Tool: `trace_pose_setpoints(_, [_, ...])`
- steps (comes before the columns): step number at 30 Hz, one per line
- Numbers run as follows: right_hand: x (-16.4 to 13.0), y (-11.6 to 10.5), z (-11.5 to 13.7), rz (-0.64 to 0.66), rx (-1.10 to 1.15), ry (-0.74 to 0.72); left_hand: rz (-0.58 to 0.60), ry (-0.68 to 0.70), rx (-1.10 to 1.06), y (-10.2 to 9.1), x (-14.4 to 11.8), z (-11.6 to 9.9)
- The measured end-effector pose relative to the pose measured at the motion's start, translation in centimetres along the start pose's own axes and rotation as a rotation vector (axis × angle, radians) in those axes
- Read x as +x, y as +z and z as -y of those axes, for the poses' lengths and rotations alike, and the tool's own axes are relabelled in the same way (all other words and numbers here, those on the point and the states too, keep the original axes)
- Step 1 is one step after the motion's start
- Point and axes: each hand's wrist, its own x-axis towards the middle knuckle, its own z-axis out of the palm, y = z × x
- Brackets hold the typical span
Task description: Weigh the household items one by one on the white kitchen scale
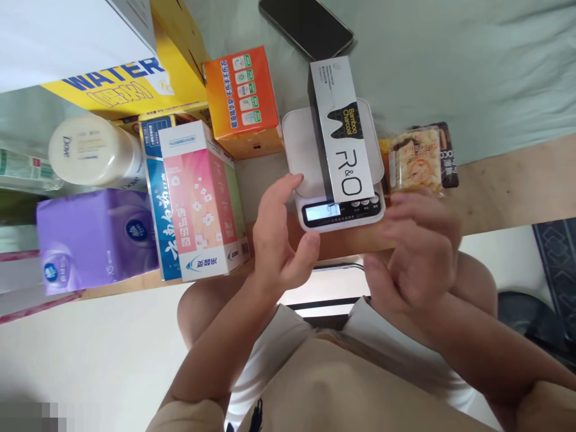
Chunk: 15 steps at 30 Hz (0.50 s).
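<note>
A white digital kitchen scale [302, 144] with a lit display stands on the wooden edge. Across its plate lies a black and silver "Bamboo Charcoal" box [344, 135], covering part of the display panel. My left hand [281, 240] is at the scale's left front corner, thumb and fingers apart, with nothing in it. At the right front my right hand [420, 249] hovers, somewhat blurred, its fingers loosely bent and the thumb apart; I see nothing held. Packaged snacks [418, 159] lie just beyond it, right of the scale.
Left of the scale stand an orange box [243, 93], a pink box [198, 210], a blue box [164, 198], a purple tissue pack [96, 240] and a white Dove tub [94, 150]. Behind are a yellow box [175, 78] and a phone [308, 27]. A bright screen [333, 288] sits at my lap.
</note>
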Motion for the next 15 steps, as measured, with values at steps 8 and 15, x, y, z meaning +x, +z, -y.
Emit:
trace_pose_setpoints(8, [1.9, 3.1, 0.9, 0.183, -0.197, 0.08, 0.15, 0.041, 0.145, 0.3, 0.7, -0.7])
trace_pose_setpoints(15, [1.2, 4.1, 0.3, 0.163, -0.142, 0.108, 0.165, 0.04, 0.184, 0.1, 1.1, -0.9])
